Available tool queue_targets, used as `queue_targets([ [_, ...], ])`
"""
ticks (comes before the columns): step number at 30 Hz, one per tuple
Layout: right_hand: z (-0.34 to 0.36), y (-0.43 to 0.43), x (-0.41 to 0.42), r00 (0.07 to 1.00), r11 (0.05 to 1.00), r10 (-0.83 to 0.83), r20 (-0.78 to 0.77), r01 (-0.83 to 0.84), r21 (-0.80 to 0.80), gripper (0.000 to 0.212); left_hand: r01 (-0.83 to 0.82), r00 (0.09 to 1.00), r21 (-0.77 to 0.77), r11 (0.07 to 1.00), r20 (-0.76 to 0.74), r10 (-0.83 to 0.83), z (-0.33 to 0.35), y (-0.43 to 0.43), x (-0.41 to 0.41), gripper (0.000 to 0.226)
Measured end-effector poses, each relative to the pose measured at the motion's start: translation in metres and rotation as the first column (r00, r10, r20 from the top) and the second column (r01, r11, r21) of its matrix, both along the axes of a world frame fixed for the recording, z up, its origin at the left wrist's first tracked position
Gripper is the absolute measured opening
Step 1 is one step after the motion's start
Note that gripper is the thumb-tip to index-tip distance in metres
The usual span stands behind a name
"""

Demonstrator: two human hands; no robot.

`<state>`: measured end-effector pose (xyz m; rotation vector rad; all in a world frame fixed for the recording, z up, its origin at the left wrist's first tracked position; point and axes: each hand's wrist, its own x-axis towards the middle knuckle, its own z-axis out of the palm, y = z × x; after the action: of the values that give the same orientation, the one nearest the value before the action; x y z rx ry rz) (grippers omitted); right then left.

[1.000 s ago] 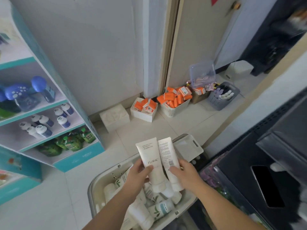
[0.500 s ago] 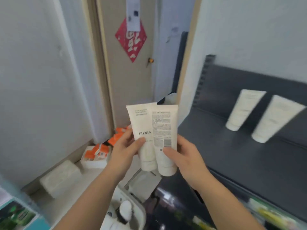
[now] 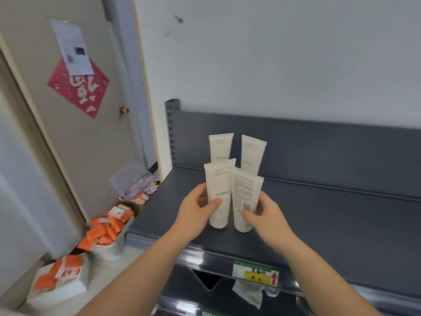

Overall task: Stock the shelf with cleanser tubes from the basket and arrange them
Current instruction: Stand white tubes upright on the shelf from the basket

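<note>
left hand [image 3: 196,209] grips one tube [image 3: 219,192]; right hand [image 3: 262,215] grips another [image 3: 246,199]; standing on caps, they may tip into the back tubes [image 3: 220,147] on the shelf [image 3: 319,220].

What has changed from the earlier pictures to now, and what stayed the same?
The left hand and right hand carried the FLORAL tube and the back-label tube from above the basket up to the shelf, caps down, in front of the two rear tubes. Nothing was let go: each hand grips its tube as before.
</note>
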<state>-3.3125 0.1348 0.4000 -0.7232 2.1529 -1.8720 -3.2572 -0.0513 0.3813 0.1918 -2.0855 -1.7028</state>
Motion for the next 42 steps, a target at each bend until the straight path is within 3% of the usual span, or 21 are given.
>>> queue_targets([
  [6, -0.014, 0.007, -0.033, 0.989, 0.987, -0.137, -0.052, 0.141, 0.072, 0.036, -0.066, 0.998, -0.037, 0.997, 0.008, 0.066, -0.006, 0.005, -0.027, 0.039],
  [11, -0.020, -0.002, -0.062, 0.986, 0.983, -0.133, -0.097, 0.144, 0.112, 0.038, -0.074, 0.996, -0.086, 0.994, 0.037, 0.077, -0.004, -0.009, -0.048, 0.039],
  [22, -0.022, -0.019, -0.080, 0.985, 0.981, -0.153, -0.085, 0.162, 0.110, 0.046, -0.111, 0.989, -0.044, 0.993, 0.095, 0.114, -0.002, -0.015, -0.069, 0.041],
  [29, -0.034, -0.006, -0.067, 0.978, 0.933, -0.206, 0.037, 0.185, 0.309, 0.080, -0.060, 0.945, -0.212, 0.975, 0.301, 0.124, 0.001, -0.017, -0.049, 0.068],
  [34, -0.037, 0.009, -0.042, 0.990, 0.935, -0.140, -0.004, 0.134, 0.328, 0.059, -0.094, 0.918, -0.446, 0.890, 0.306, 0.251, 0.002, -0.022, -0.014, 0.068],
  [38, -0.033, -0.006, -0.020, 0.985, 0.900, 0.072, -0.154, 0.002, 0.435, 0.055, -0.127, 0.893, -0.607, 0.784, 0.274, 0.357, 0.003, -0.028, 0.018, 0.063],
  [42, -0.021, -0.039, -0.003, 0.899, 0.846, 0.292, -0.327, -0.083, 0.527, 0.058, -0.144, 0.806, -0.830, 0.539, 0.218, 0.550, 0.011, -0.039, 0.052, 0.057],
])
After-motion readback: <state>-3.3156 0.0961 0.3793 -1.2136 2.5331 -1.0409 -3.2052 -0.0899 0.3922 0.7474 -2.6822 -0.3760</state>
